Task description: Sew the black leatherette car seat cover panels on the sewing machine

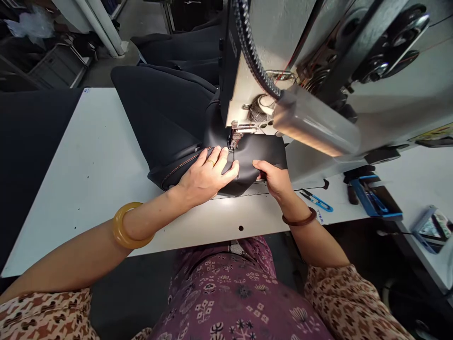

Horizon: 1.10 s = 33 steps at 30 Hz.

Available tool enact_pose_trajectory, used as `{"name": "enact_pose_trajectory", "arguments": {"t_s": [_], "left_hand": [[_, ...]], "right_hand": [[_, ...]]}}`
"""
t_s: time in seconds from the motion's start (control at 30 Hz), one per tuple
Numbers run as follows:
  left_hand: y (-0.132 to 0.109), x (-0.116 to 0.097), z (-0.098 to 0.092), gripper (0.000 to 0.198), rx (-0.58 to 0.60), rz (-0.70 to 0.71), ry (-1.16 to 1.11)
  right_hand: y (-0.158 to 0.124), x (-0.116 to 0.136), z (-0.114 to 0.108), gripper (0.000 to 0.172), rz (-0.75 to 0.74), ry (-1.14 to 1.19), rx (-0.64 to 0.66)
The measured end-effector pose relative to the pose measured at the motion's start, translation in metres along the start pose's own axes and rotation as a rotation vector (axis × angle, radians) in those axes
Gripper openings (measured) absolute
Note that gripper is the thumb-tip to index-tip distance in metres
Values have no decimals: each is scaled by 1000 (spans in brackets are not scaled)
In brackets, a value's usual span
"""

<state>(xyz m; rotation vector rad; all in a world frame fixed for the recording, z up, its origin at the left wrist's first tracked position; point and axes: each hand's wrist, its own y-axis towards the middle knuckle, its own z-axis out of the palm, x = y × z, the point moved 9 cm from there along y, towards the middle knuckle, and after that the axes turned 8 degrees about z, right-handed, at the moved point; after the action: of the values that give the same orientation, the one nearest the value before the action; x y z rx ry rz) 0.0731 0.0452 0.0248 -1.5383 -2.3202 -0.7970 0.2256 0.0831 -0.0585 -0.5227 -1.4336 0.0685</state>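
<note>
A large black leather-like cover point(170, 108) with a line of orange stitching lies under the presser foot point(235, 137) of a sewing machine point(244, 89). Flat on the cover, just left of the foot, rests my left hand point(207, 174), its fingers stretched out and a ring on one of them. My right hand point(274, 177) pinches the cover's near right edge, thumb on top and fingers underneath. A seam runs from the foot toward me between the two hands. The needle tip is hard to make out.
Blue thread snips point(316, 200) lie on the white table point(106, 189), right of my right hand. Farther right is a blue box point(377, 196) with tools. A lamp tube point(314, 120) hangs low by the machine head. A grey crate point(58, 66) stands at the back left.
</note>
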Motion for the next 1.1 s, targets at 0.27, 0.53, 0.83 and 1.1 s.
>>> {"name": "enact_pose_trajectory", "arguments": {"t_s": [0.27,0.53,0.83,1.1], "left_hand": [[2,2,1,37,4,-14,-27],[2,10,9,44,43,-54,-124],[-3,20,17,43,25,-36,-227],[-2,25,20,40,5,-19,-210]], "right_hand": [[2,-3,-2,20,43,10,-22],[9,-1,-2,18,44,43,-45],[11,0,6,21,32,33,4],[15,0,1,25,62,3,-44]]}}
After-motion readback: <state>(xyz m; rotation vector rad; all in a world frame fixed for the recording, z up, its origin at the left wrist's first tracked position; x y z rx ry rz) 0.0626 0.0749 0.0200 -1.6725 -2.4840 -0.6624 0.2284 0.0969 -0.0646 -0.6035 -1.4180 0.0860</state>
